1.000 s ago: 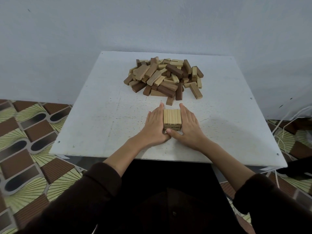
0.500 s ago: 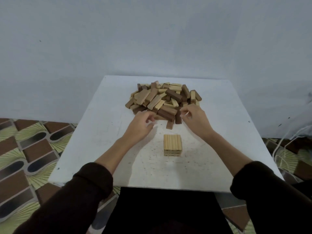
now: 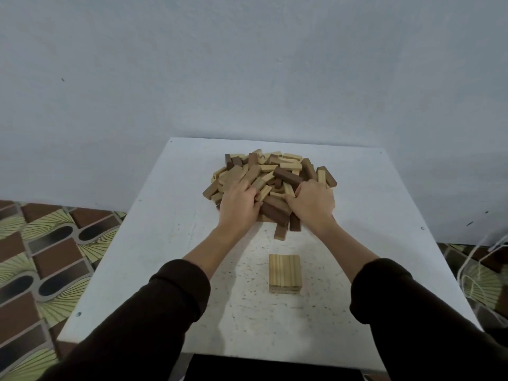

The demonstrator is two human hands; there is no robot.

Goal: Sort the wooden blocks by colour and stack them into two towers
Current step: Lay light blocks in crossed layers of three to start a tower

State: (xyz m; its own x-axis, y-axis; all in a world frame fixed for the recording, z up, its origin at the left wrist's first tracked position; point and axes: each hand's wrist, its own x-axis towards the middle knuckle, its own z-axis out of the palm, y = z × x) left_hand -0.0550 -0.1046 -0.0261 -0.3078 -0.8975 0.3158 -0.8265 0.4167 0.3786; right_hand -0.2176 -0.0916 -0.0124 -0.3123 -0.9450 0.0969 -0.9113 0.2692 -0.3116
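Block pile (image 3: 270, 174): left hand (image 3: 238, 205), right hand (image 3: 313, 203) on it, fingers curled, grip unclear; pale stack (image 3: 284, 272) nearer.

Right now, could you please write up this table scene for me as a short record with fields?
Surface: white table
Unsorted: pile of light and dark blocks on the far half of the table
Light tower: low stack of light blocks, nearer the person, apart from the pile
Dark tower: none visible
Hands: left hand and right hand both reach into the pile's near edge, fingers curled among blocks
Held blocks: cannot tell whether either hand grips one
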